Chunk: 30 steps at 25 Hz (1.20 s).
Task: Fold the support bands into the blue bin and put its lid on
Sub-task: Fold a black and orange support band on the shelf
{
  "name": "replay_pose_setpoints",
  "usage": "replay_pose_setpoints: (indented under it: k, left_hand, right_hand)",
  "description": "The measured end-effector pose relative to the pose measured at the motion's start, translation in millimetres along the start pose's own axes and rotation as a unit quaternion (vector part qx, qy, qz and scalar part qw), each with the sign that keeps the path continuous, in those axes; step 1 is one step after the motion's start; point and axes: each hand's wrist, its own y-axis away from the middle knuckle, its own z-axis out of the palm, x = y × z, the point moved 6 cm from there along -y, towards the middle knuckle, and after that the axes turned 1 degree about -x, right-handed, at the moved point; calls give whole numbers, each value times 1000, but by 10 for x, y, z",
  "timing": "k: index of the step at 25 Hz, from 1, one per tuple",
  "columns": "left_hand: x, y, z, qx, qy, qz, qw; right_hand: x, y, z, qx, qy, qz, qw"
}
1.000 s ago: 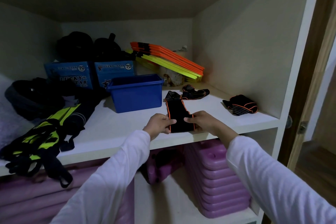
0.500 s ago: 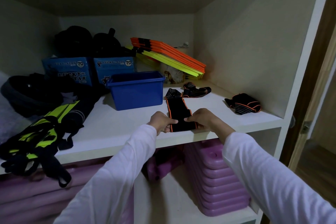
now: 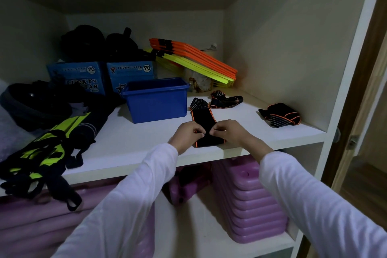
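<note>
Well to the left of the fingers we see a neon-yellow and black strap harness (image 3: 39, 159) draped over the shelf (image 3: 129, 142) edge, with a dark bundle of gear (image 3: 35, 102) behind it. Far beyond the fingers, two blue Lucky Star boxes (image 3: 100, 77) stand at the back, black bags (image 3: 83, 44) on top, and orange and yellow flat bars (image 3: 199, 60) lean beside them. Below the fingers, stacked purple blocks (image 3: 249, 207) sit on the lower shelf (image 3: 201, 234).

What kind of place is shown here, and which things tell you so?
Probably a home storage cupboard for exercise gear. White shelves behind an open wooden door hold black support bands, stacked orange and yellow flat pieces and a blue bin, with purple foam blocks below.
</note>
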Motion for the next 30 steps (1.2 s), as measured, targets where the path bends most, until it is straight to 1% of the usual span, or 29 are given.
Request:
replay_pose_setpoints:
  k: [3, 5, 7, 9, 11, 13, 15, 18, 20, 22, 24, 26, 30]
  left_hand:
    - [-44, 53, 14, -30, 47, -13, 998]
    - [-87, 85, 37, -59, 14, -12, 998]
    - [-109, 96, 62, -63, -22, -3, 998]
    - [-99, 107, 51, -41, -12, -8, 999]
    - [-70, 132, 41, -27, 27, -22, 999]
    - [-76, 138, 35, -29, 126, -62, 990]
    - [-103, 114, 28, -25, 199, -98, 975]
    - [-197, 59, 7, -2, 184, -135, 974]
    - [-241, 37, 19, 11, 201, -156, 967]
    - [-275, 10, 47, 12, 221, -169, 960]
    - [-282, 5, 60, 11, 230, -178, 957]
    - [-310, 0, 69, 13, 229, -187, 955]
    - [-359, -25, 68, 15, 210, -214, 954]
  right_hand:
    - [49, 70, -14, -38, -4, 28, 999]
    - [65, 110, -9, -53, 19, 29, 998]
    - [67, 112, -8, -35, 29, 20, 999]
    - [37, 119, -28, -19, 19, 12, 1000]
    - [19, 134, -79, -34, -22, 23, 999]
    - [8, 158, -111, -75, -106, 46, 990]
    - [2, 153, -121, -91, -169, 66, 979]
    - [35, 124, -67, -87, -189, 97, 973]
    - [85, 108, -43, -65, -219, 122, 966]
    - [137, 80, -46, -38, -201, 141, 969]
    - [172, 26, -54, -16, -135, 150, 979]
    - [179, -5, -38, -12, -93, 162, 982]
    - [154, -29, -14, -13, -75, 176, 981]
